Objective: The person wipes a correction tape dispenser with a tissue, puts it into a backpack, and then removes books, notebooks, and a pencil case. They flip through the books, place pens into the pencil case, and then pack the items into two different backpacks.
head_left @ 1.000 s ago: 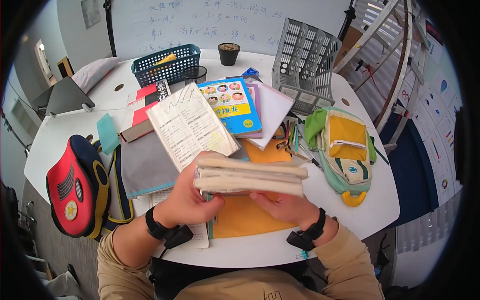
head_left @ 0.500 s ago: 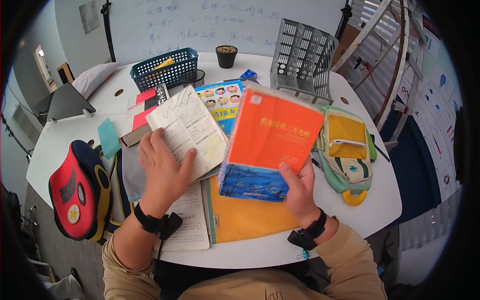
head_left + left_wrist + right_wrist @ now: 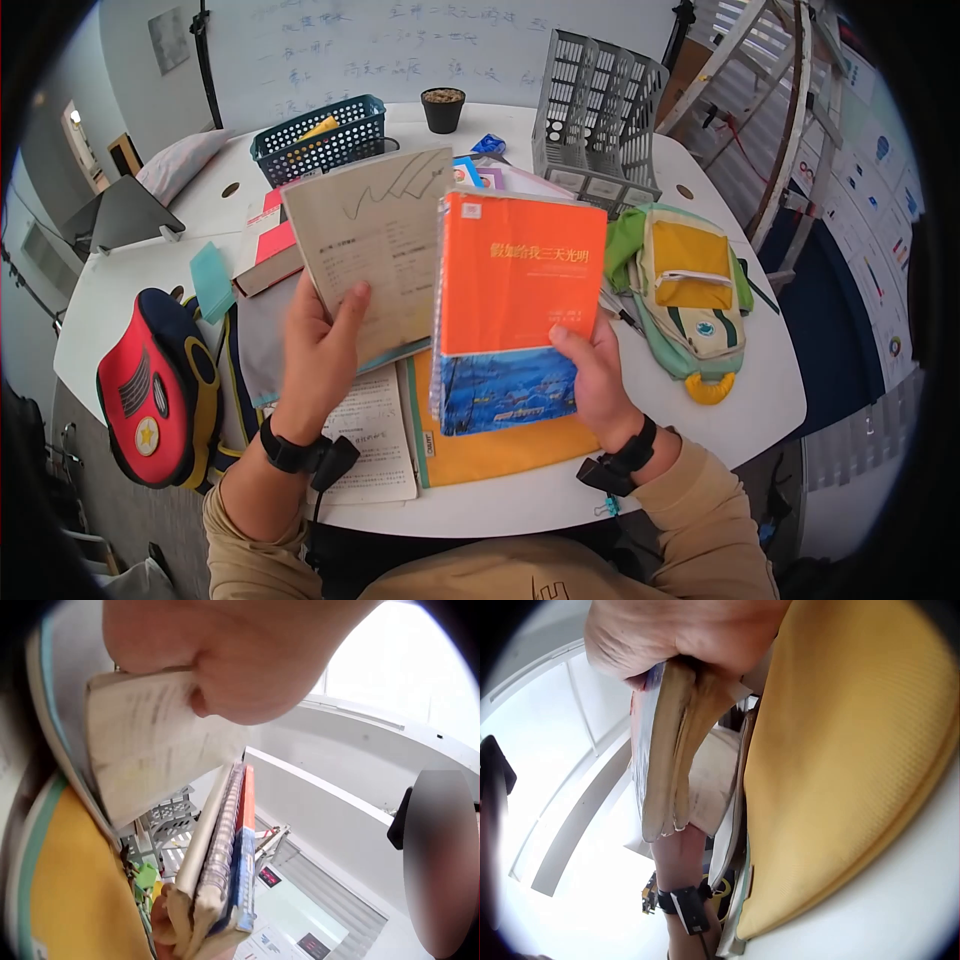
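Observation:
My left hand [image 3: 322, 340] grips a worn book [image 3: 385, 250] by its left edge, thumb on the printed page. Pen scribbles mark the top of that page, and the book stands tilted up over the pile. My right hand [image 3: 592, 375] holds a stack of books [image 3: 664, 757] by the right side, thumb across the front. On its face is an orange and blue book [image 3: 520, 290] with Chinese lettering. In the left wrist view, a spiral-bound notebook [image 3: 223, 847] shows within the stack. The two held bundles are side by side, edges close together.
A yellow-orange folder [image 3: 490, 462] and printed pages [image 3: 370, 460] lie at the table's front. A red and navy bag [image 3: 150, 400] is at left, a green and beige backpack [image 3: 690, 300] at right. Behind are a basket [image 3: 320, 150], a potted plant [image 3: 442, 112] and a grey file rack [image 3: 600, 130].
Both hands held the stack edge-on; the right hand then turned it cover-up and kept it. My left hand let go, moved to the scribbled book and raised it from the pile.

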Available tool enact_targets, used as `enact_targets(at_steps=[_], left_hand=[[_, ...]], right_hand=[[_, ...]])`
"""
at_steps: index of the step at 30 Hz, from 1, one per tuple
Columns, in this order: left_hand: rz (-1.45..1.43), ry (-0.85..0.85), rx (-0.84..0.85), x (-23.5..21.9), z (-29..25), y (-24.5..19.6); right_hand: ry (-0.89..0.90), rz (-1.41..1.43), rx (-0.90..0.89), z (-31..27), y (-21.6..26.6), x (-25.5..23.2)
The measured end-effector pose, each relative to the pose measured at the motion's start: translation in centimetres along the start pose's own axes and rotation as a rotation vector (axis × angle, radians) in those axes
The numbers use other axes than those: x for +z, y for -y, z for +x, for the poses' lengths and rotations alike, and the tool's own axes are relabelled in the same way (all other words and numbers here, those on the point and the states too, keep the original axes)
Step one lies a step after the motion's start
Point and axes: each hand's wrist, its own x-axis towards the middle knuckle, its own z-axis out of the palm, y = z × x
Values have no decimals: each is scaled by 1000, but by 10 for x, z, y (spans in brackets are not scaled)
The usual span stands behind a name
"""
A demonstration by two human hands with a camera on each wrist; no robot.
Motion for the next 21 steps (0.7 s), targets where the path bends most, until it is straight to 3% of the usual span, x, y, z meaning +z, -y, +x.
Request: enact_targets(at_steps=[4,13,18,20,21], left_hand=[[-220,133,-53,19,-18,-8],[-169,210,55,23,-37,2],[-418,459,104,6,-45,15],[-333,546,178,7,-41,10],[-158,566,254,10,-32,-2]], right_hand=[[67,-108,-69,-5,1,5],[109,-406,-371,-22,0,2],[135,-473,-463,-27,0,-2],[115,-460,-450,-28,-2,0],[106,-442,-436,-29,-6,1]])
